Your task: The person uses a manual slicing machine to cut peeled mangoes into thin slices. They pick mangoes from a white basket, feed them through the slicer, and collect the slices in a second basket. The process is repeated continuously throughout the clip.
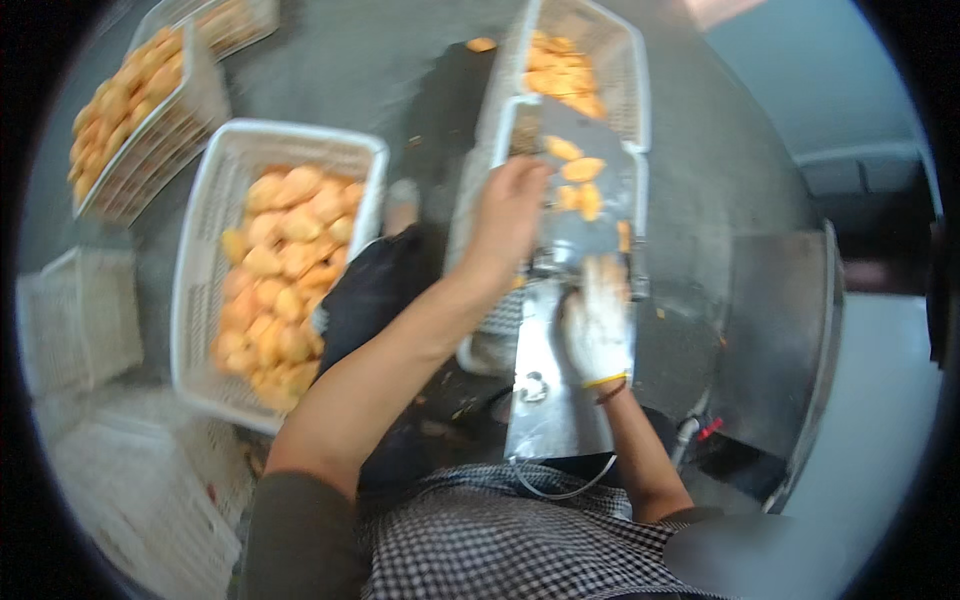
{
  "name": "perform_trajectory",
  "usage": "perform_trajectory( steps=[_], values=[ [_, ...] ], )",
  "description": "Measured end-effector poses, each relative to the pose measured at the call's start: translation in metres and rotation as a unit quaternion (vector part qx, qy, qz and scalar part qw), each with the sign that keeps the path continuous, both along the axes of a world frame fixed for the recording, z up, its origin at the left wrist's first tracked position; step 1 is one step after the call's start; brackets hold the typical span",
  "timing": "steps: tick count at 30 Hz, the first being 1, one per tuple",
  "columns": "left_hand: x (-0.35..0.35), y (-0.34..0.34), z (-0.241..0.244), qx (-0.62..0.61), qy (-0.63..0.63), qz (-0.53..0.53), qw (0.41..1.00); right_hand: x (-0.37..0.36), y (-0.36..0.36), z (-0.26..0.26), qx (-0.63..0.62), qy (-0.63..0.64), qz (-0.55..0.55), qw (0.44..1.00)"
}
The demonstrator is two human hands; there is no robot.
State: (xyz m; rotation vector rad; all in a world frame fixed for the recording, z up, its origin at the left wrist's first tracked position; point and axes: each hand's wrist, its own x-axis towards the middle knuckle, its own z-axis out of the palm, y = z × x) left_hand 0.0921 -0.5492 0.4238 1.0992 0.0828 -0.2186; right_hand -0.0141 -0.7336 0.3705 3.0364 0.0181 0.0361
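My bare left hand (514,199) is over the left side of a metal board (555,405), at the rim of the crate below it; its fingers are curled and blurred, and whether they hold anything is hidden. My right hand (598,322), in a white glove with a yellow cuff, lies palm down on the board, fingers pointing away from me; what is under the fingertips cannot be seen. Ahead of both hands, several orange slices (583,169) lie on the grey upper plate (592,232). A metal fitting (551,261) crosses the board between the hands.
Behind the plate, a white plastic crate (639,82) holds orange slices. At my left stands a white crate (187,262) of peeled orange produce (289,225), with another full crate (150,161) beyond. Empty crates (105,315) stand at far left. A metal cabinet (776,337) is at right.
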Motion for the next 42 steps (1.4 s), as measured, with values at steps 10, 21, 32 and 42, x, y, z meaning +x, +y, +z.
perform_trajectory(
  steps=[10,21,32,42],
  values=[
    [0.025,0.108,0.007,0.086,-0.036,0.13,0.987,0.121,-0.051,-0.085,-0.077,-0.115,-0.035,0.99],
    [-0.039,0.321,-0.305,0.628,0.252,0.184,0.713,0.164,-0.047,-0.095,0.008,-0.097,-0.091,0.991],
    [-0.035,0.207,-0.037,0.143,-0.047,0.077,0.986,0.097,0.093,0.036,0.624,-0.102,0.031,0.774],
    [-0.029,0.003,0.022,0.044,-0.07,-0.227,0.97,0.008,0.045,0.078,0.765,-0.124,-0.134,0.617]
  ],
)
